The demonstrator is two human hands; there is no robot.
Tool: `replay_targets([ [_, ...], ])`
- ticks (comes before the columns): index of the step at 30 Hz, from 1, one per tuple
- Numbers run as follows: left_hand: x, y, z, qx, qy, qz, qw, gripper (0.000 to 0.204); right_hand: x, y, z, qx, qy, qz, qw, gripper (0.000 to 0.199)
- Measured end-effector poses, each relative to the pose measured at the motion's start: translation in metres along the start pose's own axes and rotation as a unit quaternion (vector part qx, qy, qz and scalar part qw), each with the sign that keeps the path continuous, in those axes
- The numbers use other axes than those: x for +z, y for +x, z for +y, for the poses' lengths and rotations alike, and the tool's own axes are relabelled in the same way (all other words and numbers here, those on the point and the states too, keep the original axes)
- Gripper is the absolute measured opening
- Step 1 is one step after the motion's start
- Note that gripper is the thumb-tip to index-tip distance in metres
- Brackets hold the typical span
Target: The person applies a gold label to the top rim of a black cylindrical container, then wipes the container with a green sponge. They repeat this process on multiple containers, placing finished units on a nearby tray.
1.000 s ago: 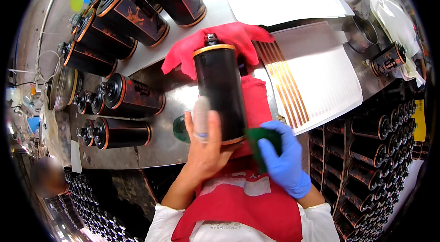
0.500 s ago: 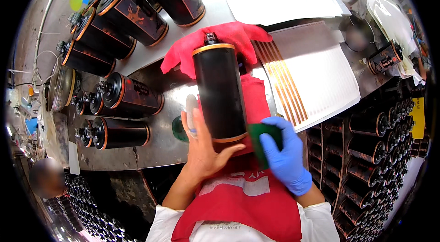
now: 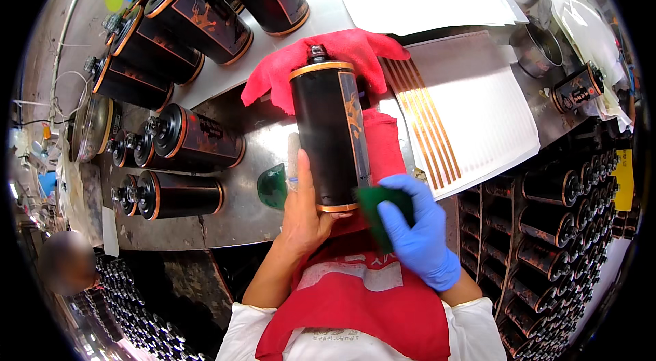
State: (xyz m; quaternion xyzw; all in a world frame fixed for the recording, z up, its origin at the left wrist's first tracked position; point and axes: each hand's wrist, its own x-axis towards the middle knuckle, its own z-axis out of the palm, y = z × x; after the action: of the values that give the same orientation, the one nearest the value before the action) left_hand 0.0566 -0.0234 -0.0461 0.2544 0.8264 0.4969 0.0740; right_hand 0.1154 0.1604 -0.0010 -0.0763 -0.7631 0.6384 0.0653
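Observation:
A black cylindrical bottle (image 3: 322, 135) with gold rims and a dark knobbed stopper lies in front of me, stopper end away. A decorated panel shows along its right side. My left hand (image 3: 303, 204), a pale cover on one finger, is closed around its near left end, the thumb passing under the base. In a blue glove, my right hand (image 3: 420, 231) grips a dark green flat scraper (image 3: 383, 214) beside the bottle's near right edge. A red cloth (image 3: 263, 81) lies under the bottle. Left of my left hand rests another green scraper (image 3: 272, 187).
White backing paper (image 3: 492, 115) with several gold strips (image 3: 420, 122) lies right of the bottle. Similar bottles stand or lie at left (image 3: 198, 135). A metal pot (image 3: 536, 50) and a small black bottle (image 3: 577, 88) sit far right. Racked bottles (image 3: 547, 217) fill the lower right.
The bottle has turned, bringing its decorated panel into view on the right. My left hand has closed against its side. My right hand has shifted slightly left with the green scraper.

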Motion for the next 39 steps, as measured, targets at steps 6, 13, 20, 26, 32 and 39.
replay_targets([
  [6, 0.000, -0.006, -0.015, -0.020, -0.079, -0.005, 0.997, 0.088, -0.005, 0.003, 0.032, 0.079, -0.035, 0.033, 0.996, 0.027],
  [13, 0.008, -0.051, -0.025, -0.101, 0.032, 0.028, 0.994, 0.089, -0.003, 0.003, 0.019, 0.072, 0.006, 0.016, 0.997, 0.027],
  [20, 0.021, -0.058, -0.021, 0.175, 0.210, 0.135, 0.952, 0.072, 0.000, 0.003, 0.027, 0.098, -0.025, 0.008, 0.995, 0.027],
  [26, 0.004, -0.028, 0.003, 0.243, 0.286, 0.110, 0.920, 0.038, 0.002, 0.004, 0.023, 0.082, -0.042, 0.006, 0.996, 0.027],
  [32, -0.002, -0.007, 0.029, 0.307, 0.385, 0.029, 0.870, 0.035, -0.022, 0.010, 0.023, 0.115, 0.027, 0.025, 0.993, 0.027],
  [39, -0.016, -0.054, 0.011, 0.316, 0.227, 0.172, 0.905, 0.035, -0.076, 0.060, 0.010, 0.108, 0.183, 0.059, 0.975, 0.014],
])
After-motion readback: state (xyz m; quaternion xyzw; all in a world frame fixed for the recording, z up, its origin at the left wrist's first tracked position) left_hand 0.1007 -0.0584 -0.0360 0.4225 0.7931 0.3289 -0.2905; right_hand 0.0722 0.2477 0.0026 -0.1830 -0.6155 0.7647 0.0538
